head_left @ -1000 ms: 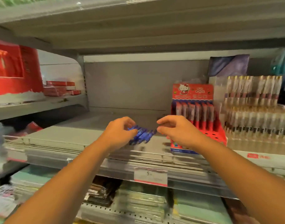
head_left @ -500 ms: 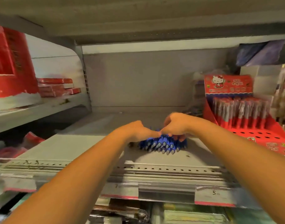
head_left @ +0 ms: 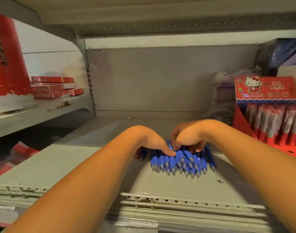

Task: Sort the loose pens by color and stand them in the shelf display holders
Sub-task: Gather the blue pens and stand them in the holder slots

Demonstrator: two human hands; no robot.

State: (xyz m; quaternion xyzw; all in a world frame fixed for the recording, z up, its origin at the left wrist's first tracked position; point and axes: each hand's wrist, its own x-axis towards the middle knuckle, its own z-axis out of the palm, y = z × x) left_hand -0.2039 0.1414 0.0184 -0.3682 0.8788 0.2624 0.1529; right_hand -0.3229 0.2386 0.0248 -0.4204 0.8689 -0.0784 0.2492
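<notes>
**Both hands on a heap of blue pens on the grey shelf**

The blue pens [head_left: 182, 161] lie in a loose heap on the grey metal shelf [head_left: 76, 167], about mid-depth and a little right of centre. Their clear tips point toward the shelf's front edge, and a few pens are stacked on the others. One pen lies slightly apart at the left edge of the heap.

The left hand [head_left: 150, 143] comes in from the left. Its thumb lies flat across the top of the pens and its fingers curl round the heap's left side, so it grips the bundle. The right hand [head_left: 189, 137] arches over the far ends of the pens with fingers and thumb curled down onto them. It seems to pinch several, though the hand hides the contact itself. The two thumbs nearly meet above the heap.

To the right, well apart from the heap, stands a red Hello Kitty display holder [head_left: 265, 89] with red pens [head_left: 274, 120] upright in its holes. A perforated front rail [head_left: 177, 201] runs along the shelf edge. On a neighbouring shelf to the left sit flat red boxes [head_left: 50, 88] beside a tall red carton [head_left: 8, 56].
</notes>
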